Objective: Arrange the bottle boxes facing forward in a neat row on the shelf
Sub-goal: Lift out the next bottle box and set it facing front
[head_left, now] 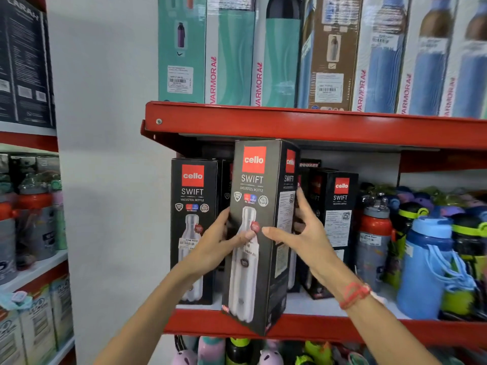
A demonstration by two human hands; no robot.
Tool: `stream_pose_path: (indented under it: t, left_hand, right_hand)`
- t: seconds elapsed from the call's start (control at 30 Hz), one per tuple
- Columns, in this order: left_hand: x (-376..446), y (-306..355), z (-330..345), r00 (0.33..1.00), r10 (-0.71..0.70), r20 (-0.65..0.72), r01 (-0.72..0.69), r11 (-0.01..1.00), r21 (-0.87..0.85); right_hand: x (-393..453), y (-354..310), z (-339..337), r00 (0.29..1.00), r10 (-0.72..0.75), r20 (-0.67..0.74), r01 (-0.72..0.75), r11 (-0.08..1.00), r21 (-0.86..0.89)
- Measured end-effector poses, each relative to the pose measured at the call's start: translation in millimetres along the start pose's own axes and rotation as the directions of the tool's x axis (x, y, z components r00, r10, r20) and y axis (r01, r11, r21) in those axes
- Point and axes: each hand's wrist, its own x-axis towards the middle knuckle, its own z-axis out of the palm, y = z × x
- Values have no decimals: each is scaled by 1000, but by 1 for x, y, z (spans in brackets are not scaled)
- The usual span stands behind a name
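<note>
A black Cello Swift bottle box [257, 272] is held in front of the middle shelf [316, 326], front face toward me, its bottom past the red shelf edge. My left hand [218, 243] grips its left side with the thumb on the front. My right hand [303, 233] holds its right side, fingers spread. Another Swift box [193, 227] stands facing forward at the shelf's left end. A third Swift box [336, 219] stands further back on the right, turned at an angle. More dark boxes behind the held one are mostly hidden.
Loose bottles, among them an orange and grey bottle [374, 241] and a blue bottle [421, 270], crowd the shelf's right part. The upper red shelf [290, 122] hangs just above the held box's top. Teal and blue boxes [263, 54] stand on it. A side rack [31, 206] is at left.
</note>
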Motion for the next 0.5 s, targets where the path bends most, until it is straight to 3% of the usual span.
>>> stream_pose_path:
  t: [0.1,0.23,0.37,0.5]
  left_hand:
    - [0,4,1,998,51,-46,-52,999,-12]
    - [5,1,11,974,95,-206,-71,990,121]
    - [13,-5,23,941,88,-327,-18,978,210]
    - [21,-12,31,905,48,-422,69,963,259]
  right_hand:
    - [12,-1,-2,989,-17,145,6,997,79]
    - [32,-6,4,968,-25,250,2,996,91]
    - [43,2,17,979,-52,198,71,994,-88]
    - [46,15,34,992,-124,30,127,970,-209]
